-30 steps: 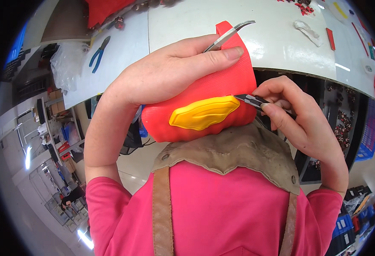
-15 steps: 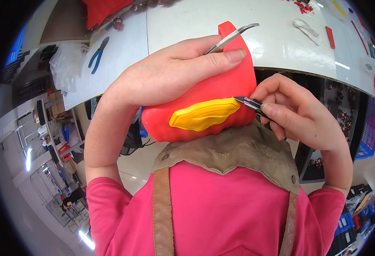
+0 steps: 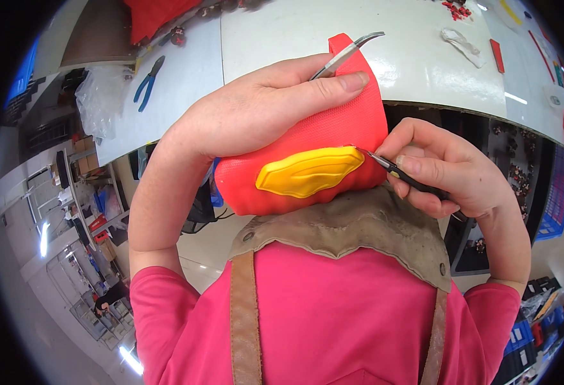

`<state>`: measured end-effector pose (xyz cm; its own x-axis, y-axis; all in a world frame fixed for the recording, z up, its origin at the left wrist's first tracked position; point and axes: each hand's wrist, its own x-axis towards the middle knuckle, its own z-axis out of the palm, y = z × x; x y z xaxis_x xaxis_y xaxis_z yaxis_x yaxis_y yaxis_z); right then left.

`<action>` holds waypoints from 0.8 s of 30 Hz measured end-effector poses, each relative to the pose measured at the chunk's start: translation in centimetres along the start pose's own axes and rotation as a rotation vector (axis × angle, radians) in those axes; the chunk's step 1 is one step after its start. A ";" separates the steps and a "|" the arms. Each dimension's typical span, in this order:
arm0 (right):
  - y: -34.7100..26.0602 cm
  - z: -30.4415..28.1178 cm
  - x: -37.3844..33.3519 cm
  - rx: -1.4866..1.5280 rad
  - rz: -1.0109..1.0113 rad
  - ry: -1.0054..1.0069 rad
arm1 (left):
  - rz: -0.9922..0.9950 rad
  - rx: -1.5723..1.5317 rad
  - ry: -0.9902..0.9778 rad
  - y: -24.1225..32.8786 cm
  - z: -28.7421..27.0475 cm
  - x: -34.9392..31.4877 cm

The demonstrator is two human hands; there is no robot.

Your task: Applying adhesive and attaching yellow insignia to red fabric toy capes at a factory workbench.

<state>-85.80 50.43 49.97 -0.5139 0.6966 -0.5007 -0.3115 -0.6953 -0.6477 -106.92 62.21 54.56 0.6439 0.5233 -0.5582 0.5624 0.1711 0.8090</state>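
Note:
A red textured piece (image 3: 333,119), rounded and flexible-looking, rests above my apron in my left hand (image 3: 275,99). On its near side sits a raised yellow oval patch (image 3: 311,172) with moulded ridges. My left thumb presses the red piece, and the same hand also grips curved metal tweezers (image 3: 352,52), their bent tip pointing right. In my right hand (image 3: 442,167) is a slim black craft knife (image 3: 410,181), closed between thumb and fingers. Its tip meets or nearly meets the red surface at the patch's right end; actual contact is hard to make out.
A white worktable (image 3: 282,32) spans the far side. Blue-handled pliers (image 3: 147,85) and a clear plastic bag (image 3: 100,102) lie on its left. Toward the right are a crumpled white wrapper (image 3: 463,46) and a red strip (image 3: 497,56). A blue crate (image 3: 556,192) stands below the table.
The craft knife has tilted, with its handle swung lower and more of it showing. My right fingers have shifted along it. The red piece and left hand have barely moved.

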 end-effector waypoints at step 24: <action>0.7 1.5 -0.4 -1.061 -0.688 0.436 | 0.006 -0.045 -0.039 -0.3 -0.5 -0.5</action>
<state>-86.98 49.38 50.58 -0.1464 0.9849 0.0929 0.4676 0.1516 -0.8708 -107.67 62.34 54.64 0.6671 0.4917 -0.5596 0.5355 0.2058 0.8191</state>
